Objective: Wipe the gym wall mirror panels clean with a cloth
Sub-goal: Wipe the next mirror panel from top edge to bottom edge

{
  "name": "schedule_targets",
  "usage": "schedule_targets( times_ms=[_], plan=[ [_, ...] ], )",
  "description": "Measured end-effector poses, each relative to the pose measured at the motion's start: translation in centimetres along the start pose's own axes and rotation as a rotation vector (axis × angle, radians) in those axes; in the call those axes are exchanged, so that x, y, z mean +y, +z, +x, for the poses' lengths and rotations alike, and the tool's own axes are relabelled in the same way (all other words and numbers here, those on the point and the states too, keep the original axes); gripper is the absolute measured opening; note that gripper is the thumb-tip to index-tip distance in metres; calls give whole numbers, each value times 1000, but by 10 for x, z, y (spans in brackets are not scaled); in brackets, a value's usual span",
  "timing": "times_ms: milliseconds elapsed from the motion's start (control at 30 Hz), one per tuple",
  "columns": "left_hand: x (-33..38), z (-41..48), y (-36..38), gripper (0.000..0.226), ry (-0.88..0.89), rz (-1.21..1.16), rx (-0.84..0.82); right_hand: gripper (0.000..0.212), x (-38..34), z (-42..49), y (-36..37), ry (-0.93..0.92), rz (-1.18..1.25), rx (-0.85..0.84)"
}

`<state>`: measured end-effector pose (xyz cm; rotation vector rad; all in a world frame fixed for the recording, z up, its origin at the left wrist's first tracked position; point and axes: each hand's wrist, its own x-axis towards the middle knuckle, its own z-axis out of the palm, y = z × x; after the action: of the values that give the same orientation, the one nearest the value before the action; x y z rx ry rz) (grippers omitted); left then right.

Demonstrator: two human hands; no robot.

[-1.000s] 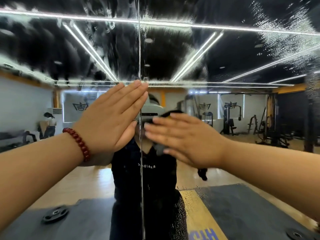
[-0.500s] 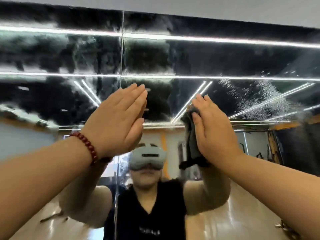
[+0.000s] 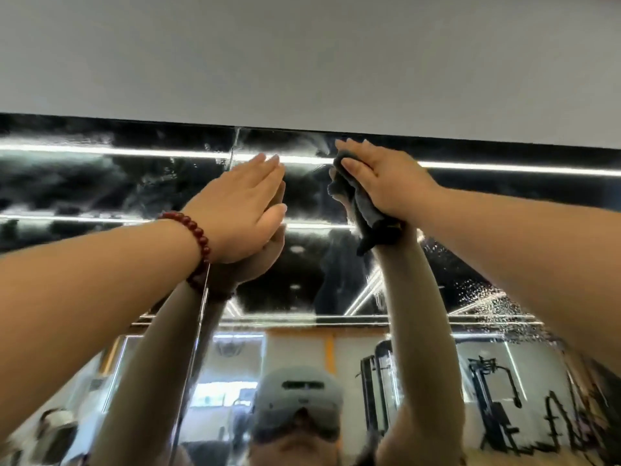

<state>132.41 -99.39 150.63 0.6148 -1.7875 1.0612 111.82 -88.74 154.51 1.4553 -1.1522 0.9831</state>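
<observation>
The wall mirror [image 3: 100, 183] fills the lower two thirds of the view, split by a vertical seam [image 3: 232, 153] between two panels. My right hand [image 3: 386, 179] presses a dark grey cloth [image 3: 364, 210] flat against the right panel, fingertips almost at the mirror's top edge. The cloth's tail hangs below my palm. My left hand [image 3: 240, 206], with a red bead bracelet [image 3: 198, 243] on the wrist, lies flat on the glass just right of the seam, fingers straight. Wet streaks and droplets [image 3: 484, 297] mark the glass at the right.
A plain grey wall [image 3: 302, 55] runs above the mirror's top edge. The mirror reflects my raised arms, a headset, ceiling light strips and gym machines [image 3: 494, 398] at the lower right.
Both hands have slid up the glass from about face height to the mirror's top edge. My right hand turned from sideways to pointing up, keeping the cloth under it. The view tilted upward.
</observation>
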Motion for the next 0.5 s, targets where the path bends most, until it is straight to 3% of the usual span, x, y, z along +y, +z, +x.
schedule_targets(
  times_ms=[167, 267, 500],
  plan=[
    [-5, 51, -6, 61, -28, -48, 16, 41, 17, 55, -9, -9, 18, 31],
    [-1, 70, -7, 60, -23, -41, 38, 45, 15, 79, -8, -35, -80, -86],
    [-3, 72, -1, 57, 5, -40, 71, 52, 16, 58, -3, -259, -238, -156]
  ],
)
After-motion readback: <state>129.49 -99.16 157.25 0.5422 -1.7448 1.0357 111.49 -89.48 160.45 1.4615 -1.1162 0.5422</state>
